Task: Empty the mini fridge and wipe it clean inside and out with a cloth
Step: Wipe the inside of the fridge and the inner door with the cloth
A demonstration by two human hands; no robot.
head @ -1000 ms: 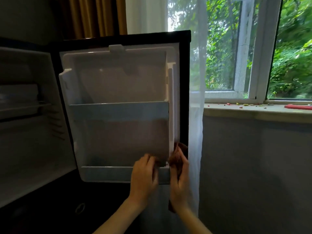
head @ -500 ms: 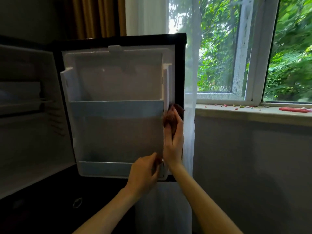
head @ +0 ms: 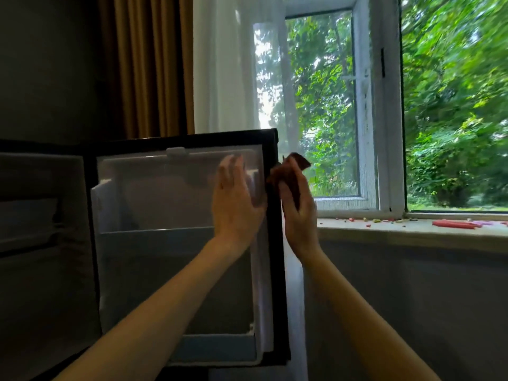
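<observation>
The mini fridge door stands wide open, its white inner liner and empty door shelves facing me, framed in black. The fridge's empty interior shows at the left. My left hand lies flat with straight fingers against the upper right of the liner. My right hand grips a brown cloth and holds it against the door's black outer edge near the top right corner.
A sheer white curtain hangs right behind the door, with a brown drape to its left. The windowsill at the right carries small coloured bits and a red object. The window stands open onto trees.
My right hand has slid the cloth up the door's right edge from near the bottom to the top corner. My left hand rose from the lower shelf to the upper liner.
</observation>
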